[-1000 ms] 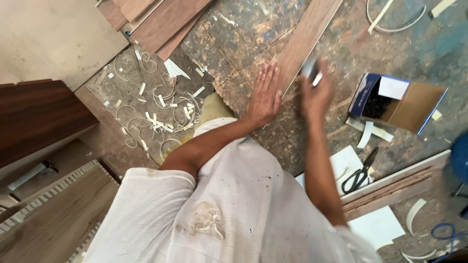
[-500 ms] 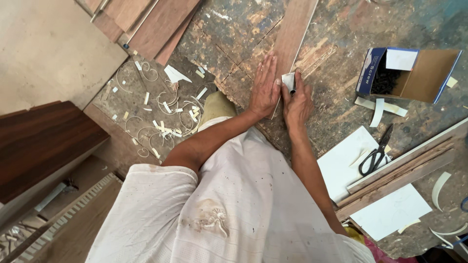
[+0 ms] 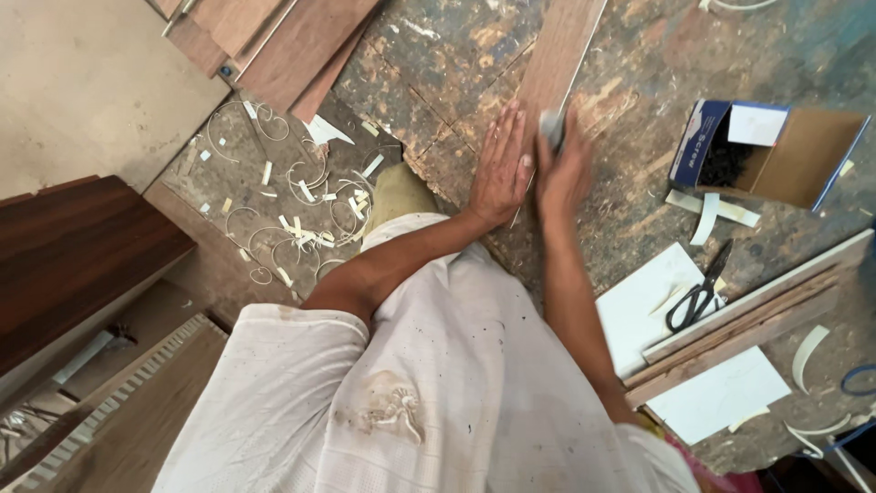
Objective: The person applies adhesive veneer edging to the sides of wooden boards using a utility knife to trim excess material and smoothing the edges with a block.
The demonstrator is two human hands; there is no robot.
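While the right hand hovered apart a second ago, it now grips a small grey block against the long brown wooden strip on the worn workbench. The left hand lies flat, fingers spread, beside it. An open blue-and-white cardboard box sits well right.

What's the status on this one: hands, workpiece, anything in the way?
Left hand flat on the wood strip, pinning it. Right hand gripping a small grey block at the strip's edge, blurred. Scissors and open box off to the right, clear.
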